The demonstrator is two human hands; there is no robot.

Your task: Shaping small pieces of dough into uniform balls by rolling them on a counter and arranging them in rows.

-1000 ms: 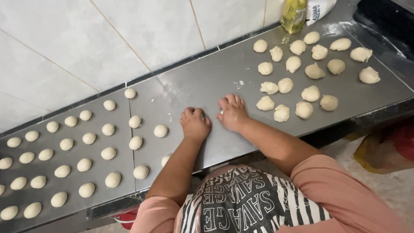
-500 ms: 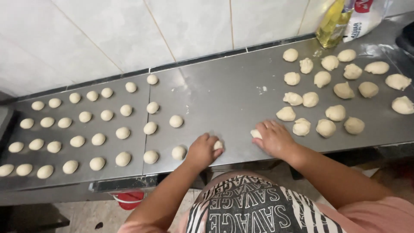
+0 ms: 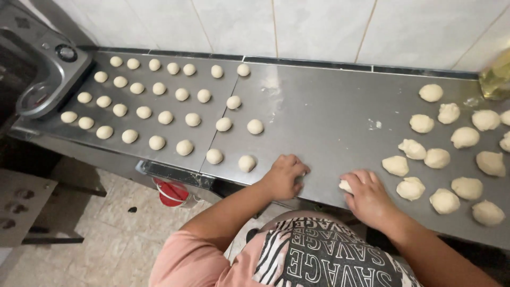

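Near the front edge of the steel table (image 3: 319, 106), left hand (image 3: 284, 175) cupped palm-down over a small dough piece (image 3: 303, 173), grip curled nearly closed around it, only a pale sliver peeking out at the fingers' right side. Just right of that hand, right hand (image 3: 367, 194) likewise cupped over a second dough piece (image 3: 345, 185), fingers bent down around it, its white edge showing at the left of the fingertips; both pieces pressed against the table surface, hands near each other but apart. Left of the left hand, rows of smooth rolled dough balls (image 3: 159, 114) spread neatly over the table's left half, the closest ball (image 3: 246, 162) just beside the left hand. Right of the right hand, a cluster of rough, unshaped dough lumps (image 3: 451, 154), the nearest lump (image 3: 410, 188) just beside the fingers. At the table's far right corner, against the tiled wall (image 3: 319, 26), a yellow bottle (image 3: 496, 74), partly cut off. At the table's far left end, a grey appliance with a dial (image 3: 48, 69). Below the table's front edge, a red bucket (image 3: 172, 192) on the tiled floor (image 3: 106, 239).
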